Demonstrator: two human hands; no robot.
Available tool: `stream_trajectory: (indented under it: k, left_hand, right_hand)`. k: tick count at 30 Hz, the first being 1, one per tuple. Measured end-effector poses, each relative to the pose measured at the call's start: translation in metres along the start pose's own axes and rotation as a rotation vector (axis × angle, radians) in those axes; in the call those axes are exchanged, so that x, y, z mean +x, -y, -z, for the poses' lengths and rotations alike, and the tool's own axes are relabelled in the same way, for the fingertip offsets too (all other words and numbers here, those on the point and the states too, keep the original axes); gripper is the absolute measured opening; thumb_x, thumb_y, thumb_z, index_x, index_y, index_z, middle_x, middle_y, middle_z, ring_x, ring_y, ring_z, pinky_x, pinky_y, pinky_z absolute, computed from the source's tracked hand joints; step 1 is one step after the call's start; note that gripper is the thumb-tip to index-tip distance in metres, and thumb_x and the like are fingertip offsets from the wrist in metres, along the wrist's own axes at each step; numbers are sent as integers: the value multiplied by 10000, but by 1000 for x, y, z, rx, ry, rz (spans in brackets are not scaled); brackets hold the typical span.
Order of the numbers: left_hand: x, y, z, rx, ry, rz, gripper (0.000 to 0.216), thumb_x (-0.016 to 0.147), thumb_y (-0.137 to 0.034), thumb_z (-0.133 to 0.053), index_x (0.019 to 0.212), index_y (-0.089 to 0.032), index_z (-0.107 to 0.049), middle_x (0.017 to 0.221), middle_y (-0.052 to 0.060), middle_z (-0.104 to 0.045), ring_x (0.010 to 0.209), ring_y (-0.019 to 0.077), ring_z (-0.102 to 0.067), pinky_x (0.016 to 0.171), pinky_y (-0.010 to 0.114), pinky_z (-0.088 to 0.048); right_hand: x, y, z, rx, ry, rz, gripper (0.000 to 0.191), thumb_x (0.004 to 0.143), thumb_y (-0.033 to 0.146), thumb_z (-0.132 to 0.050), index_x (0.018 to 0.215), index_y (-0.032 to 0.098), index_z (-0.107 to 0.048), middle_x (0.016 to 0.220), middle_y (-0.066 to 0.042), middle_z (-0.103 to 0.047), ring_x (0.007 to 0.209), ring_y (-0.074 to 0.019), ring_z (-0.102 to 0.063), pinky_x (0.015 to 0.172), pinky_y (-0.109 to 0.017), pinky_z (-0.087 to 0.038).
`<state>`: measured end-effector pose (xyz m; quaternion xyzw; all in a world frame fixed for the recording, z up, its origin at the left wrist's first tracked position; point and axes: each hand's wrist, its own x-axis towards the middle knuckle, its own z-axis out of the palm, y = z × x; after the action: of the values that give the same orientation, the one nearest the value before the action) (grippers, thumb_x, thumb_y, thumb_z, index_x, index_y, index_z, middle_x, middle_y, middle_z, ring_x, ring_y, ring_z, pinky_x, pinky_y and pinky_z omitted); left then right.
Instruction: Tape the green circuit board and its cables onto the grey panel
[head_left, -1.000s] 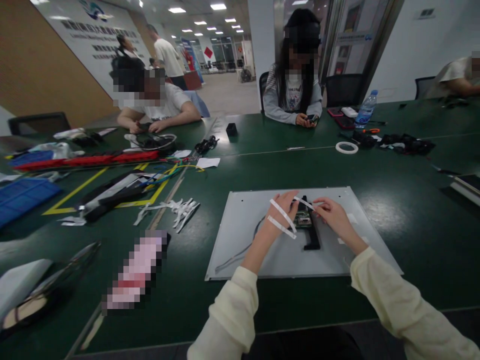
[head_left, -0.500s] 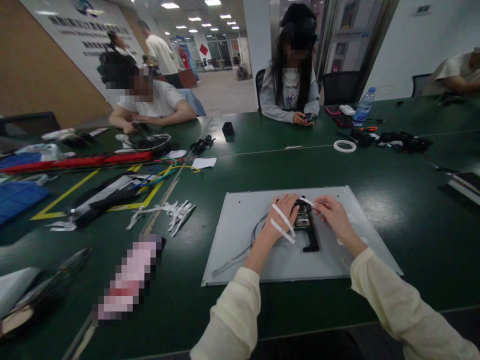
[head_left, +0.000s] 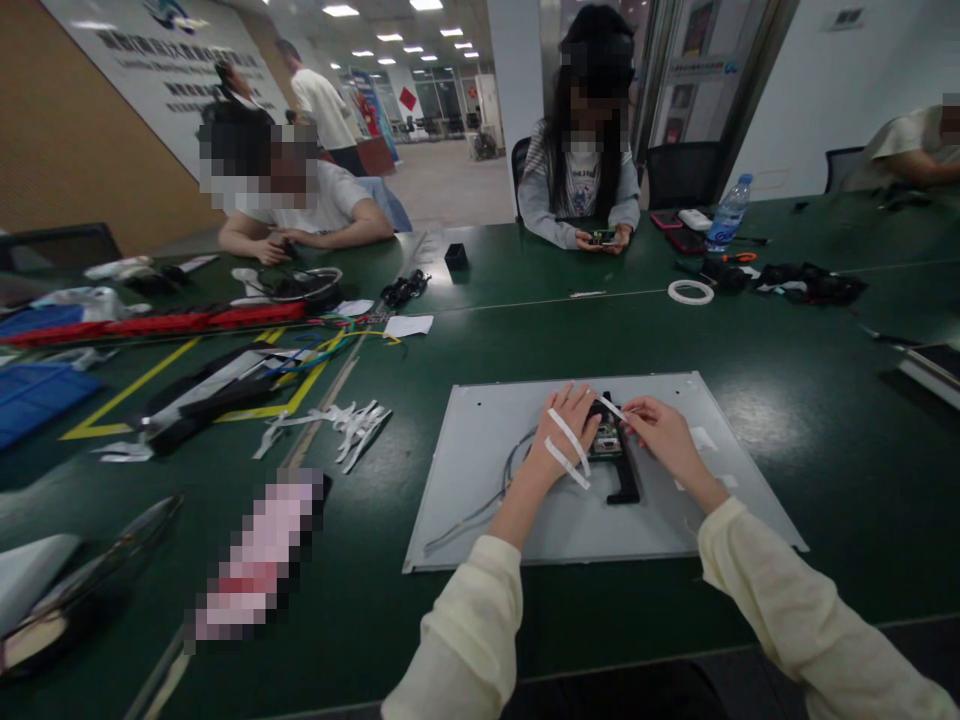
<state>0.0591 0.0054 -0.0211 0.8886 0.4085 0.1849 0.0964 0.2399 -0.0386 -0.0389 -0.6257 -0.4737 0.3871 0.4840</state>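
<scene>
A grey metal panel [head_left: 480, 470] lies flat on the green table in front of me. On its middle sit a small green circuit board [head_left: 606, 440] and a black L-shaped bracket [head_left: 625, 480]. My left hand [head_left: 564, 430] rests on the panel at the board's left edge, fingers curled, with two white tape strips [head_left: 568, 448] stuck across its back. My right hand [head_left: 660, 432] pinches the end of another white tape strip [head_left: 611, 406] just above the board. A thin grey cable [head_left: 487, 500] curves across the panel to the left.
Several white tape strips [head_left: 352, 420] lie left of the panel, beside black and yellow-taped parts [head_left: 217, 390]. A tape roll [head_left: 691, 291], a water bottle [head_left: 724, 215] and black gear [head_left: 806, 283] sit at the far right. Three people sit across the table.
Both hands have stayed at the circuit board, with the right hand drawing its tape strip slightly closer to the board. The view shifted a little.
</scene>
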Motion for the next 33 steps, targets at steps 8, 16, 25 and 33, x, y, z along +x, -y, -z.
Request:
stream_trajectory:
  k: [8, 16, 25, 33]
  left_hand:
    - [-3, -1, -1, 20, -11, -31, 403, 959, -340, -324, 1300, -190, -476, 1365, 69, -518, 1316, 236, -395, 1131, 468, -201]
    - [-2, -3, 1, 98, -13, -50, 386, 968, -328, -317, 1275, -184, -501, 1343, 67, -539, 1243, 210, -469, 1124, 445, -214]
    - [2, -6, 1, 177, 48, -14, 396, 943, -279, -341, 1303, -179, -472, 1394, 52, -490, 1255, 233, -454, 1113, 438, -248]
    - [2, -5, 0, 180, 36, -5, 570, 925, -287, -363, 1442, -98, -214, 1496, 135, -316, 1342, 224, -362, 1120, 432, -244]
  right_hand:
    - [-2, 0, 0, -90, 21, 30, 231, 752, 369, -535, 884, 188, -592, 732, -44, -663, 627, -172, -634, 435, -221, -424]
    - [-3, 0, 2, -269, -10, 118, 207, 779, 290, -482, 894, 191, -624, 699, -20, -650, 625, -163, -620, 612, -272, -452]
    - [-10, 2, 3, -610, 5, 258, 257, 840, 238, -430, 1038, 208, -591, 757, -29, -649, 678, -172, -599, 662, -268, -409]
    - [-4, 7, 1, -56, -29, 156, 245, 822, 377, -508, 969, 191, -570, 690, 9, -582, 601, -133, -530, 572, -243, -396]
